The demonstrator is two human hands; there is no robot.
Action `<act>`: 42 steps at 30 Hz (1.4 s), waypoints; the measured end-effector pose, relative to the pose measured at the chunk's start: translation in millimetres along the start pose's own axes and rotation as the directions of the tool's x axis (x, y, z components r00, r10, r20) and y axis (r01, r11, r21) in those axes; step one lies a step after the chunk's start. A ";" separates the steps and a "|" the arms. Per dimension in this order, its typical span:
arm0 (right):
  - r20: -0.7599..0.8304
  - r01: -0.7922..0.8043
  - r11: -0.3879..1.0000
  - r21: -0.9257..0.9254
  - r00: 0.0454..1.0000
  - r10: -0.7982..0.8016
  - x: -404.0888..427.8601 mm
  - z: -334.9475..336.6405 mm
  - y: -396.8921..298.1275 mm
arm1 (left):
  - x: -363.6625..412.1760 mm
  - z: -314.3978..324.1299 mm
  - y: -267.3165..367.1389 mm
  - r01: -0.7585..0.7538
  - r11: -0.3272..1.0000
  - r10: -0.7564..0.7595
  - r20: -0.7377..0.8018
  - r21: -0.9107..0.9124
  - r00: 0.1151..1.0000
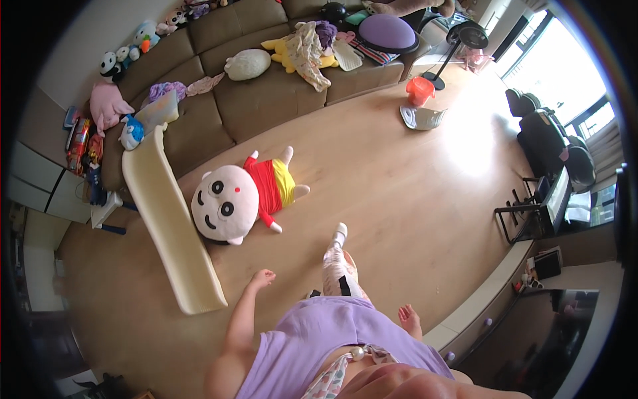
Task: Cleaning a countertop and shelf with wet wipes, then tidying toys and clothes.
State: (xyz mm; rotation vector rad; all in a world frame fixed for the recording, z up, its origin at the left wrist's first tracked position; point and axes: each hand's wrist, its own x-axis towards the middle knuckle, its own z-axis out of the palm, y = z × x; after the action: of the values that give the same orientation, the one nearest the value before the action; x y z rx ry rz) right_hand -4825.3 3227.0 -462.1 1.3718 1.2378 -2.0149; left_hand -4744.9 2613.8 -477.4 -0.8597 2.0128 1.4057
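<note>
My left hand (262, 278) hangs at my side above the wood floor, with loosely curled fingers and nothing in it. On the other side of my body my right hand (409, 317) is also empty, near the low cabinet. Ahead to the left, a large plush doll (229, 202) in a red top and yellow shorts lies face up on the floor. Beside its head, a cream plastic slide (174, 224) slopes down from the sofa. Of the nearby things, the slide's lower end is nearest to my left hand. One of my feet, in a white slipper, is stretched forward.
A brown sofa (269, 99) holds plush toys, clothes and a purple balance dome (387, 32). On the floor stand a red-orange bucket (420, 91), a grey-white curved plastic piece (422, 118) and a black-based stand fan (433, 80). At right are a black-framed chair (518, 209) and a long low cabinet (463, 319).
</note>
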 end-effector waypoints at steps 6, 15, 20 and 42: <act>0.032 -0.146 0.972 -0.185 0.987 0.155 117.4 71.9 -96.1 | 98.4 -36.6 66.0 0.239 0.797 -0.329 -0.066 -0.555 0.942; 0.088 -0.006 0.775 -0.632 0.993 0.080 145.4 324.6 -224.9 | 264.1 -120.8 -1.4 0.068 0.142 -0.667 -0.045 -0.988 0.743; -0.211 -0.266 0.681 -0.682 0.963 0.165 189.4 301.6 -206.2 | 433.0 -182.9 -60.0 -0.069 0.060 -0.757 -0.091 -0.996 0.647; -0.297 -0.395 0.511 -0.764 0.917 0.264 310.7 389.2 -130.6 | 585.8 -185.0 -206.4 -0.309 0.456 -0.889 -0.413 -0.835 -0.198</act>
State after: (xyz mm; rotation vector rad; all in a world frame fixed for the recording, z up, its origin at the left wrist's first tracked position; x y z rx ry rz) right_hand -5261.7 3013.5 -632.5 1.1319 1.5310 -0.8426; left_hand -4985.2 2270.7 -971.8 -3.6470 0.9507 1.0670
